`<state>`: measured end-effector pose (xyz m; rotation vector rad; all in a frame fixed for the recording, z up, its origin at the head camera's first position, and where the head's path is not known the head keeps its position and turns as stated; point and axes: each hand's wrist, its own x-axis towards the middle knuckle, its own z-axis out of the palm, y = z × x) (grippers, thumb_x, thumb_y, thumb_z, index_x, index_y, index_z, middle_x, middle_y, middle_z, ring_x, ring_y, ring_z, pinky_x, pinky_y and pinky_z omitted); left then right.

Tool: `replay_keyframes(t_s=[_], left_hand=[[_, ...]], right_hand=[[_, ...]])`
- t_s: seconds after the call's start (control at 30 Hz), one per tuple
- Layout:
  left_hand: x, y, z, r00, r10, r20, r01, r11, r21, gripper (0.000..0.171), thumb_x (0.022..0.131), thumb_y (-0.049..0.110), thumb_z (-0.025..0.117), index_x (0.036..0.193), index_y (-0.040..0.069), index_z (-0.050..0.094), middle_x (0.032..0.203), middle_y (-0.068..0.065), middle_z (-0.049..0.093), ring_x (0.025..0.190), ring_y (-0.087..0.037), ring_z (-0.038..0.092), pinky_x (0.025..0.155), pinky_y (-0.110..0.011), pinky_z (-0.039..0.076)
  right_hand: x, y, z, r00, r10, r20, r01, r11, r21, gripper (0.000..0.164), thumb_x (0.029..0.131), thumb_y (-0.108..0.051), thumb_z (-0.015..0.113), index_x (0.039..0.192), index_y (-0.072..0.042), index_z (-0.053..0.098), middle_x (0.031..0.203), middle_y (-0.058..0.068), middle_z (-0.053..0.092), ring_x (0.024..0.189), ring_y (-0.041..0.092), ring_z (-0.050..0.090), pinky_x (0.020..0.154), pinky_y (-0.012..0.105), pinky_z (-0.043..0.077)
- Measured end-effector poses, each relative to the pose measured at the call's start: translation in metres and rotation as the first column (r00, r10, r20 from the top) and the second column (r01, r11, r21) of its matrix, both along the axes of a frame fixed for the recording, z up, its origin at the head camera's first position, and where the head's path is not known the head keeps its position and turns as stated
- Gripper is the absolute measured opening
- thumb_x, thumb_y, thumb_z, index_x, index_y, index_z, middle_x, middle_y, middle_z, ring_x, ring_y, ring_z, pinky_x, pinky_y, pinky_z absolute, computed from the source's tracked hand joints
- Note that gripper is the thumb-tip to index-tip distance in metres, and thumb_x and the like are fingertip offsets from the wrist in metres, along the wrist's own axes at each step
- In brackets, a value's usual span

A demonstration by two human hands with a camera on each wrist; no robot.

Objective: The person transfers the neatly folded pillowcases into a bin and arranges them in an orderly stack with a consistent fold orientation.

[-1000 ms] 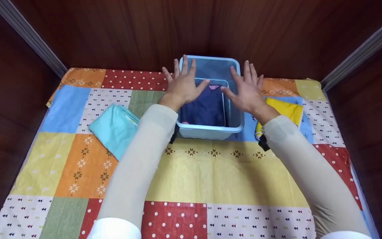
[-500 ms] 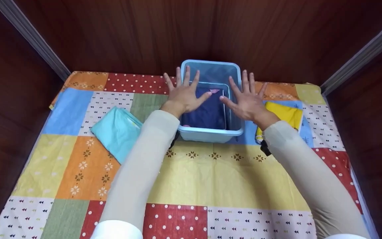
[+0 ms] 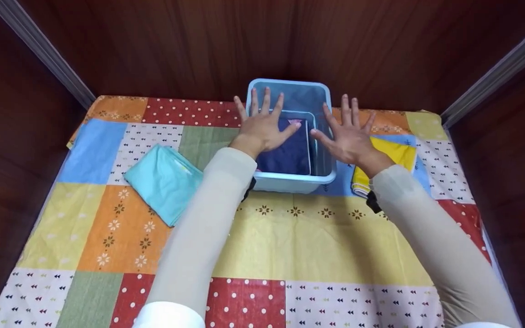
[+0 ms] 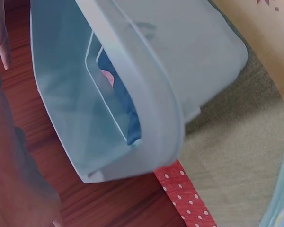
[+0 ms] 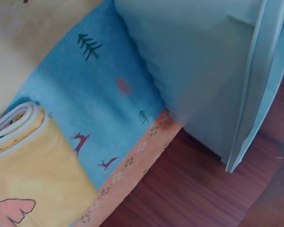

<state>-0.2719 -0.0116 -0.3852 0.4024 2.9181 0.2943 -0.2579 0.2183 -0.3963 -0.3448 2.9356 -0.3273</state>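
My left hand [image 3: 262,130] hovers over the left side of a light blue plastic bin [image 3: 290,178], fingers spread and straight. On the other side, my right hand [image 3: 350,140] hangs over the bin's right rim, its fingers also spread. Neither hand holds anything. Inside the bin lies a folded navy cloth [image 3: 287,152] with a bit of pink at its far end. A folded turquoise cloth [image 3: 164,182] rests left of the bin. Partly behind my right wrist is a folded yellow cloth [image 3: 394,152], whose rolled edge and pink print show in the right wrist view.
A patchwork-print cloth [image 3: 262,246] covers the table. Dark wood panels [image 3: 198,50] close in the back and both sides, with the bin standing near the back one. Grey metal strips [image 3: 39,45] run down the corners.
Both hands stay spread above the bin and have shifted a little to the right. The bin and the folded cloths keep their places; the head view has tilted slightly.
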Motion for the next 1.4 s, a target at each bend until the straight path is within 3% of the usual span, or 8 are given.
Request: replay_keyframes(t_s=[0.4,0.6,1.0,1.17,1.4], left_hand=[[0.004,0.033,0.004,0.998,-0.057,0.021,0.057,0.998,0.034,0.088,0.097,0.076,0.022,0.165,0.026,-0.005,0.170,-0.008,-0.017,0.152,-0.038,-0.022,0.113,-0.067,-0.019],[0.011,0.053,0.007,0.995,-0.097,0.031,0.095,0.994,0.047,0.088,0.097,0.076,0.020,0.164,0.026,-0.008,0.169,-0.007,-0.020,0.151,-0.037,-0.024,0.114,-0.066,-0.020],[0.026,0.104,0.008,0.987,-0.158,0.033,0.157,0.987,0.024,0.087,0.096,0.078,0.018,0.162,0.031,-0.013,0.169,-0.004,-0.019,0.153,-0.034,-0.021,0.116,-0.064,-0.017],[0.034,0.124,0.006,0.979,-0.199,0.048,0.197,0.980,0.029,0.086,0.096,0.078,0.015,0.162,0.031,-0.012,0.169,-0.003,-0.022,0.153,-0.033,-0.022,0.118,-0.062,-0.016],[0.047,0.149,0.003,0.964,-0.259,0.065,0.255,0.965,0.055,0.085,0.096,0.077,0.016,0.163,0.031,-0.010,0.169,-0.003,-0.019,0.154,-0.031,-0.020,0.119,-0.059,-0.016]], right_hand=[[0.009,0.040,0.001,0.998,-0.059,0.018,0.059,0.998,-0.028,0.089,0.096,-0.078,0.015,0.164,-0.023,-0.005,0.163,0.016,-0.032,0.148,0.041,-0.031,0.105,0.073,-0.026],[0.014,0.060,-0.004,0.994,-0.096,0.055,0.098,0.994,-0.040,0.088,0.097,-0.077,0.015,0.163,-0.025,-0.009,0.161,0.014,-0.037,0.146,0.040,-0.035,0.101,0.071,-0.031],[0.029,0.102,-0.015,0.989,-0.124,0.076,0.129,0.989,-0.073,0.083,0.102,-0.069,0.017,0.163,-0.018,-0.007,0.159,0.015,-0.039,0.144,0.041,-0.037,0.099,0.075,-0.030],[0.034,0.117,-0.019,0.981,-0.162,0.108,0.171,0.982,-0.079,0.084,0.101,-0.070,0.015,0.163,-0.019,-0.010,0.158,0.017,-0.040,0.142,0.042,-0.040,0.097,0.074,-0.031],[0.040,0.138,-0.025,0.969,-0.217,0.117,0.229,0.968,-0.105,0.086,0.102,-0.068,0.015,0.162,-0.012,-0.009,0.157,0.023,-0.038,0.142,0.045,-0.038,0.097,0.076,-0.029]])
